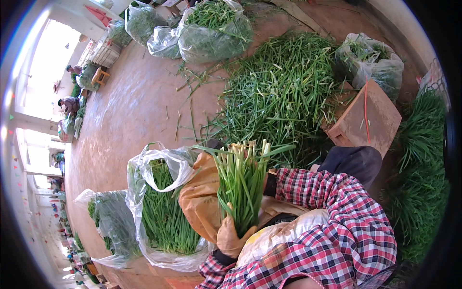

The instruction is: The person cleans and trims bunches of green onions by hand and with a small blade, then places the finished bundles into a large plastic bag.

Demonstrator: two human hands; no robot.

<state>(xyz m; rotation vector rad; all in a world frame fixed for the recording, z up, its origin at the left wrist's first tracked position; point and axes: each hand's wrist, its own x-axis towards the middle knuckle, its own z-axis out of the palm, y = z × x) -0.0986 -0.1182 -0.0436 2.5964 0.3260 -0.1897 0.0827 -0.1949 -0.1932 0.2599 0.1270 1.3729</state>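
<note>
A bunch of long green stalks, like chives or green onions, stands upright over my lap with its pale ends at the top. My left hand, gloved or stained brown, is closed around the lower, leafy part. Behind the bunch's right side, my right hand shows only as a sliver beside its dark cuff; its fingers are hidden. A brown-orange cover lies over my left leg. To the left, an open clear plastic bag holds similar greens.
A large loose heap of greens spreads ahead. Right of it are a tilted wooden board and a filled plastic bag. More greens lie at far right. Another bag sits at left; people work far left.
</note>
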